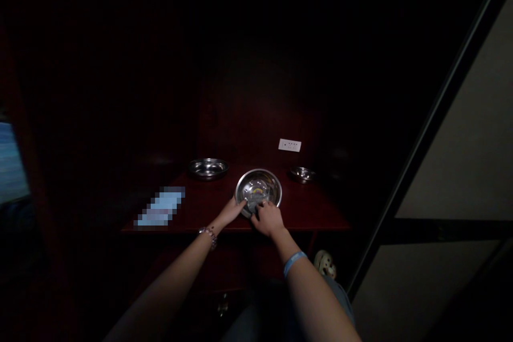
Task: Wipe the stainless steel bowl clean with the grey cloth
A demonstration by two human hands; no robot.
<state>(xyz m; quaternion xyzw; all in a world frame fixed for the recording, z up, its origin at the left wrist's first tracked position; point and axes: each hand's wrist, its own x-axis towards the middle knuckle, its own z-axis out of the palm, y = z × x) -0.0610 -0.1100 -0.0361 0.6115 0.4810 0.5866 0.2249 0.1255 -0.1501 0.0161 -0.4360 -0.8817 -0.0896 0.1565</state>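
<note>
A shiny steel bowl (271, 186) is tilted toward me at the front of the dark red shelf (296, 214). My left hand (233, 210) grips its left rim, with the thumb lying over the inside. Over the lower right rim reaches my right hand (268, 218), its fingers curled down inside the bowl. Something greyish lies beneath those fingertips; whether it is a cloth or only a reflection I cannot tell. A small yellow mark (257, 191) shows on the bowl's inner surface.
Behind to the left sits a wider, shallow steel dish (208, 175); a small steel bowl (303, 175) stands at the right. A blurred-out, pale blue flat item (162, 207) lies at the left. The back wall holds a white socket panel (289, 145). Below right is a light clog (325, 264).
</note>
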